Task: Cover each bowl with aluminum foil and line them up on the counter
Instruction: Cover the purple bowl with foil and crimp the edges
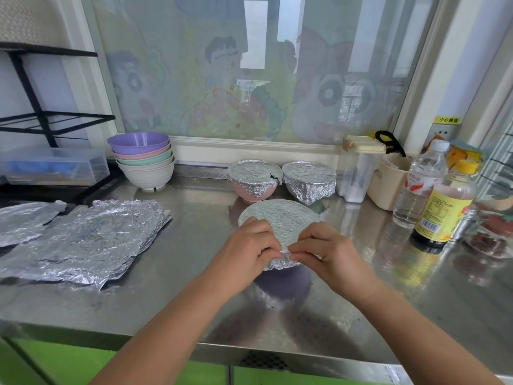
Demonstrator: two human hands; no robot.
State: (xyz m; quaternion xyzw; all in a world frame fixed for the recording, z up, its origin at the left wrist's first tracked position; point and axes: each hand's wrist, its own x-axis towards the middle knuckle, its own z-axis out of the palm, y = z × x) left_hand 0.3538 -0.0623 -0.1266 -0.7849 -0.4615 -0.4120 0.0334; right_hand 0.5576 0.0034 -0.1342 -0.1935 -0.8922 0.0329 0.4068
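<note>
So, both hands are on the bowl (281, 282) in the middle of the steel counter (194, 287), a bit right of centre. It has a sheet of foil (277, 218) stretched flat over the top, and some purple shows under the crumpled near edge. The left hand (249, 245) and right hand (324, 248) come together at the near rim. Fingers are curled on both, with the thumb and fingertips of each pinching the foil edge right where it folds down over the rim. Their fingertips are nearly touching each other.

Just behind it, against the window ledge, two wrapped bowls sit side by side. The pink bowl (251, 191) on the left has a small tear in its foil at the right edge. The right-hand bowl (309, 180) is wrapped so far down that I can't tell its colour.

Far left there's a stack of bare bowls (143, 159), with purple on top, then pink, green and cream. Nearer on the left lies a pile of foil sheets (91, 240), with a loose piece (25, 220) at the frame edge.

Off to the right are a clear lidded container (358, 168), a beige tub (388, 182), a water bottle (419, 184) and a dark sauce bottle (441, 215) with a yellow label.
</note>
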